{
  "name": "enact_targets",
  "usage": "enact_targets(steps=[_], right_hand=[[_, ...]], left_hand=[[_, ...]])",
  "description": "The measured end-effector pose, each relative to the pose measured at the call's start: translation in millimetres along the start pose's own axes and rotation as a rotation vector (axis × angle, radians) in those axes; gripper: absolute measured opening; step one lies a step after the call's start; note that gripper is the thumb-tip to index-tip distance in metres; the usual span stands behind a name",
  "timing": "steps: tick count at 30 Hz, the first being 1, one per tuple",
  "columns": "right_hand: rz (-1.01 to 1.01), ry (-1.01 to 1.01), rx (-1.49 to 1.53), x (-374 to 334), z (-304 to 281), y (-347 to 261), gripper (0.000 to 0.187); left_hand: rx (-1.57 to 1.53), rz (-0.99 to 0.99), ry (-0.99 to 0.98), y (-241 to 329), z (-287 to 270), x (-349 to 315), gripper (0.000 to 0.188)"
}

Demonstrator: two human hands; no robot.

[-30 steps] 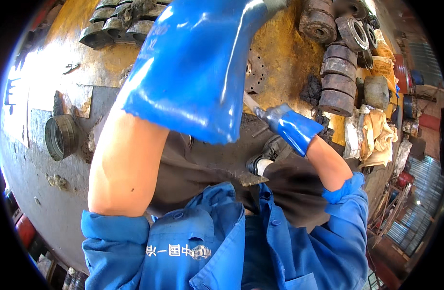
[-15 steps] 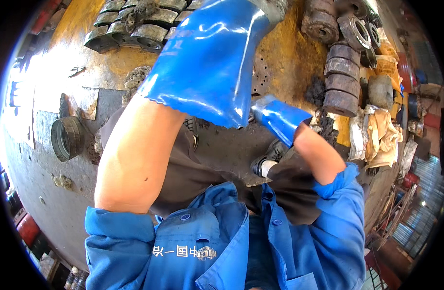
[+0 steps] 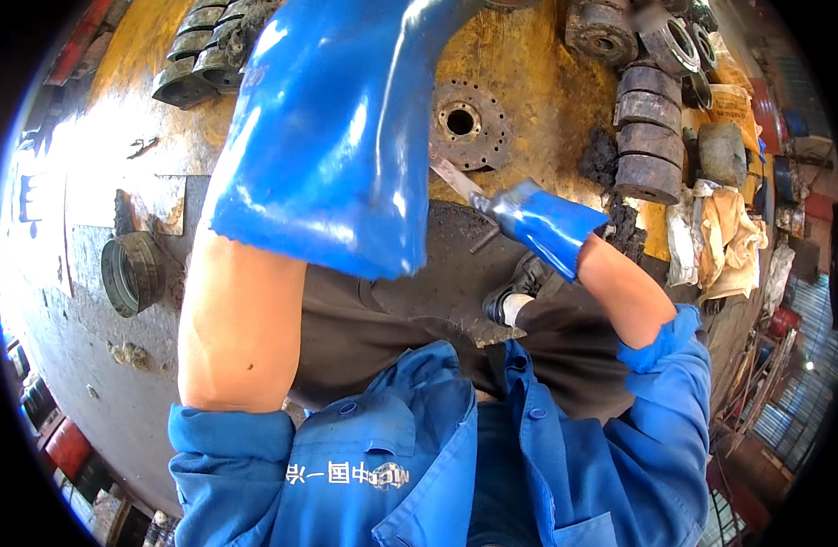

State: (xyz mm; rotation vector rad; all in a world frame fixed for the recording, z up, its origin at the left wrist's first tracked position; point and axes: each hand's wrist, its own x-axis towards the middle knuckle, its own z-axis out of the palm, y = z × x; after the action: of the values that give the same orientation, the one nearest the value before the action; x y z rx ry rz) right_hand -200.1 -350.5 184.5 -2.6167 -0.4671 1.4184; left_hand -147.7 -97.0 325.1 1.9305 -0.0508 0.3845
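Observation:
A long blue rubber glove (image 3: 332, 155) covers my left hand and wrist and reaches past the upper edge of the view. Its fingers are out of sight. My right hand (image 3: 519, 202), in a blue glove with a grimy grey palm end, is closed on a flat metal scraper-like tool (image 3: 455, 177). The blade points up and left toward a round metal disc (image 3: 494, 128). This disc lies flat on the yellow surface, with a large centre hole and several small holes around it. A short rod end (image 3: 484, 241) shows just below the right hand.
Stacked metal rings (image 3: 648, 135) stand at the right, beside a dark fibre clump (image 3: 600, 157) and crumpled tan wrapping (image 3: 731, 232). Half-round metal shells (image 3: 186, 80) sit at the upper left. A loose ring (image 3: 132, 273) rests on the grey surface at the left. My shoe (image 3: 499, 305) is below.
My left arm has swung left and its hand has gone beyond the upper edge, uncovering the disc. My right hand has shifted slightly right and down, and the flat tool now shows.

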Motion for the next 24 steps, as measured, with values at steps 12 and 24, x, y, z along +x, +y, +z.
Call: enact_targets(steps=[12,24], right_hand=[[-0.186,0.121,-0.134,-9.7,12.8,43.3,0.055],[-0.076,0.060,-0.083,-49.5,-22.1,20.4,0.048]], left_hand=[[-0.040,0.009,-0.003,12.3,6.7,2.8,0.042],[-0.245,-0.025,-0.029,41.6,16.7,-18.6,0.039]])
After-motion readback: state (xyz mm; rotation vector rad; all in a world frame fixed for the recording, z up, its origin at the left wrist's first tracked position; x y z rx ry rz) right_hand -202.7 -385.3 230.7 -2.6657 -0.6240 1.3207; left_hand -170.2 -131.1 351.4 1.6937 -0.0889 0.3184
